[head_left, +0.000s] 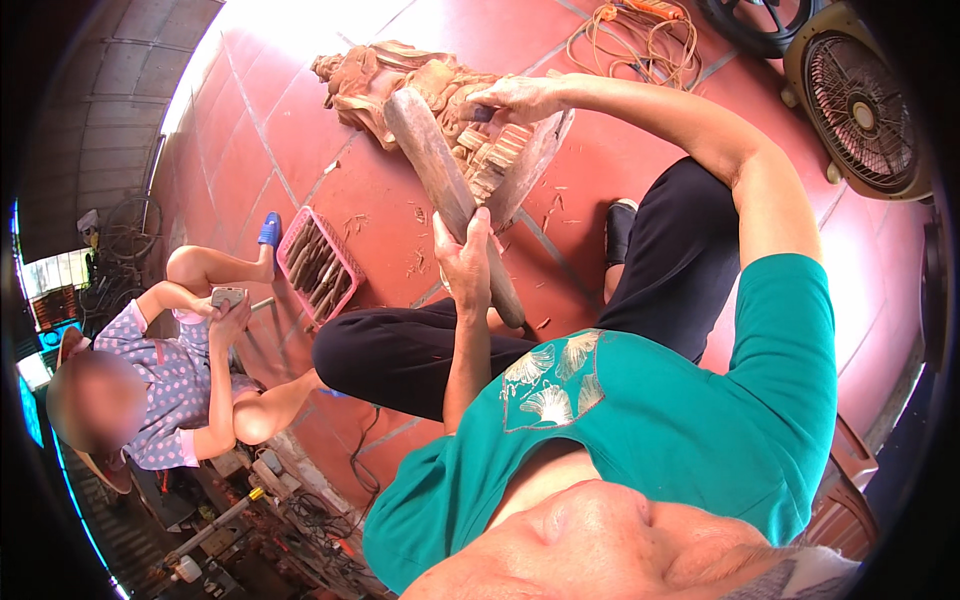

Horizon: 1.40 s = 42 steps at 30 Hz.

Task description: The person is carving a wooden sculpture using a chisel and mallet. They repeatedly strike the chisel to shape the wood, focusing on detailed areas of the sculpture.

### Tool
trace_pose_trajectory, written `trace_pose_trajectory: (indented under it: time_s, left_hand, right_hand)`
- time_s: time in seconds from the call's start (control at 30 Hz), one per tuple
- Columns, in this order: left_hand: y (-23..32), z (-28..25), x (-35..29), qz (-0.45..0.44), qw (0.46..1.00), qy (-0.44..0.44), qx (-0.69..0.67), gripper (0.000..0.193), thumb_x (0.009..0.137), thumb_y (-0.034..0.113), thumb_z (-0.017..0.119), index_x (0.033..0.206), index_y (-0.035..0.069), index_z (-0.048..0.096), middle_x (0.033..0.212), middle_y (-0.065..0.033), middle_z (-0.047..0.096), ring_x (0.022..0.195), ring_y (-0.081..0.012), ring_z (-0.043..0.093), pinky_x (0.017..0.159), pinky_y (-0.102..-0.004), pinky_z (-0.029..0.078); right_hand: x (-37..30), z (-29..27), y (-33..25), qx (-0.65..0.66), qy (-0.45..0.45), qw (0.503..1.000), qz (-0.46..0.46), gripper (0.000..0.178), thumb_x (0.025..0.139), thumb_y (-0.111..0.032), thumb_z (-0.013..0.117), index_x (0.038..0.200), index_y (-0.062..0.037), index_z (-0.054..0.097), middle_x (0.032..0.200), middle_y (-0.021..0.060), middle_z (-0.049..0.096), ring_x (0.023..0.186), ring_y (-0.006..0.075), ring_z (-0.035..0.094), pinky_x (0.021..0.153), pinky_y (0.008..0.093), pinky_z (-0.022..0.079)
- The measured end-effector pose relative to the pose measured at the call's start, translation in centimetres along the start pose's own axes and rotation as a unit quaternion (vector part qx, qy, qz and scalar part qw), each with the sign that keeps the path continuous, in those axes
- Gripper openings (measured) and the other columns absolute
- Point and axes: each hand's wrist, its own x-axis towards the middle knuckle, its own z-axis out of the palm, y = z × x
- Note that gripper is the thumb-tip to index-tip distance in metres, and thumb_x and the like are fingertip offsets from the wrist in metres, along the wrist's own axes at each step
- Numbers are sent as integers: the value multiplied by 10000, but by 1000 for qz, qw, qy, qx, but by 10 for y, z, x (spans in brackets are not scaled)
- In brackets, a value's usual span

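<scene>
My left hand (465, 265) is wrapped round a long wooden club-shaped mallet (432, 150), thick at its far end and slimmer towards my lap. Beyond it a carved brown wooden sculpture (375, 85) with deep folds and ridges lies on the floor. My right hand (520, 98) is closed at the sculpture's right side. A small dark blue piece (482, 114) shows under its fingers; the rest of what it holds is hidden. The mallet crosses in front of part of the carving.
Wood shavings (420, 262) lie on the red tiles. To the left stands a pink basket (352, 268) of tool handles, beside a seated person (165, 380) holding a phone. An orange cord (640, 45) and a fan (860, 115) are at the far right.
</scene>
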Motion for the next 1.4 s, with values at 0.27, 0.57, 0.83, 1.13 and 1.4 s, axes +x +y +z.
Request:
trace_pose_trajectory:
  time_s: [0.27,0.57,0.83,1.13,1.4]
  left_hand:
    - [6,8,-5,80,996,22,44,230,946,131,652,1077,22,497,735,-39,581,558,-107,554,506,-256,457]
    - [-8,12,1,48,990,-34,131,364,953,165,669,1205,11,456,778,-51,608,561,-104,562,507,-260,458]
    - [-2,20,-5,103,986,57,115,231,957,153,653,1050,35,477,767,-71,593,594,-125,585,552,-264,484]
    - [-22,7,-1,-3,999,-35,-27,183,980,158,631,1060,56,502,746,-16,553,534,-88,523,488,-245,448]
    - [-13,9,2,4,999,2,-37,203,973,168,638,1058,57,491,729,-19,545,514,-101,524,473,-257,446]
  right_hand:
    - [-3,4,-4,-60,-25,998,-24,471,839,-43,705,1284,-112,566,1156,98,617,1128,281,568,970,432,449]
    - [5,19,28,-80,0,996,-37,461,867,-135,702,1303,-113,553,1124,163,638,1098,350,599,933,460,468]
    - [3,10,8,-89,-19,995,-50,496,844,-131,721,1309,-103,552,1105,173,651,1080,340,605,927,465,461]
    - [9,19,22,-115,-22,991,-57,354,864,-136,705,1183,-69,568,960,176,664,953,354,645,824,489,474]
    - [16,23,17,-144,-38,989,-25,441,843,-152,708,1257,-78,576,951,183,671,916,370,645,797,484,483]
